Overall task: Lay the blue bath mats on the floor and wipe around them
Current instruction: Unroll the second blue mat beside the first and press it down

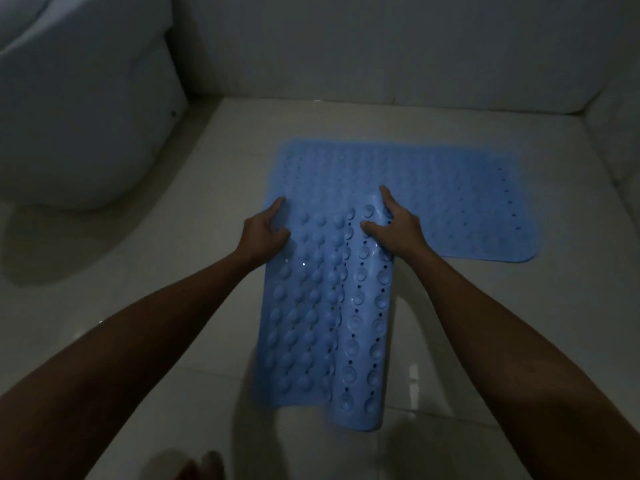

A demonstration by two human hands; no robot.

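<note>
The toilet (79, 109) at far left is cut off by the top and left edges, so only part of its bowl and base shows; the flat mat (450, 188) on the floor is blurred at its far edge, and its near left part is hidden under the held mat (329, 306) and both hands; the fingers (388, 202) of the right hand (394, 226) are partly hidden behind the held mat's curled right side; toes (204, 465) at the near edge are dim and cut off; both forearms run out of the near corners.
</note>
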